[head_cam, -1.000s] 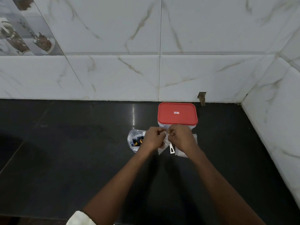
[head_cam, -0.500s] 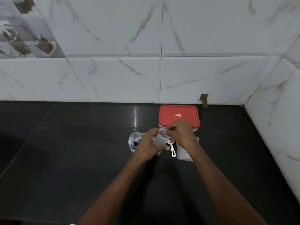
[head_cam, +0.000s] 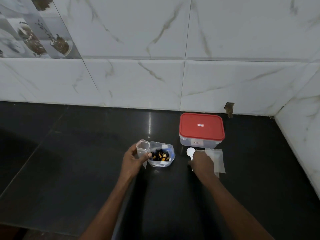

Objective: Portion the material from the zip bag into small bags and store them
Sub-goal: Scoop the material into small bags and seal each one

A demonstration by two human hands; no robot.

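Observation:
An open zip bag (head_cam: 161, 155) with small black and orange pieces stands on the black counter. Just left of it, my left hand (head_cam: 134, 159) holds a small clear bag (head_cam: 142, 148) upright with its mouth open. My right hand (head_cam: 201, 162) lies over the handle of a white scoop (head_cam: 190, 151), whose bowl points toward the wall; whether the fingers grip it is hidden. A stack of empty small bags (head_cam: 216, 159) lies right of that hand. Behind it stands a clear container with a red lid (head_cam: 201, 129), closed.
The black counter (head_cam: 86, 161) runs left and toward me. Marble-tiled walls close it off at the back and on the right (head_cam: 301, 129). A small chipped hole (head_cam: 229, 109) sits at the base of the back wall.
My hands have come apart. The left hand carried the small bag left beside the zip bag, uncovering it. The right hand went down onto the scoop.

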